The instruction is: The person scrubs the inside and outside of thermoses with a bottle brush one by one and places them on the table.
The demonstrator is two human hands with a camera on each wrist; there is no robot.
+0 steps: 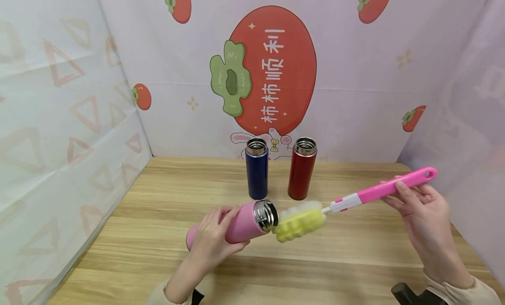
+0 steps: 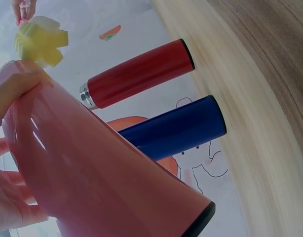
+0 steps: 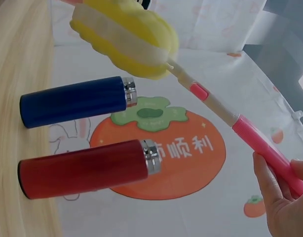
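Observation:
In the head view my left hand [image 1: 215,237] grips a pink thermos bottle [image 1: 242,226], tilted with its open steel mouth toward the right. My right hand [image 1: 424,211] holds a bottle brush by its pink handle [image 1: 394,186]. The brush's yellow and white sponge head [image 1: 301,221] is right at the bottle's mouth, outside it; whether they touch I cannot tell. The left wrist view shows the pink bottle [image 2: 102,163] close up, with the sponge [image 2: 40,42] beyond its upper end. In the right wrist view, fingers [image 3: 270,185] wrap the brush handle.
Behind the hands, a blue bottle [image 1: 257,173] and a red bottle [image 1: 302,173] stand upright and uncapped on the wooden table [image 1: 169,195]. A printed cloth backdrop [image 1: 343,77] rises at the table's back, with cloth at both sides.

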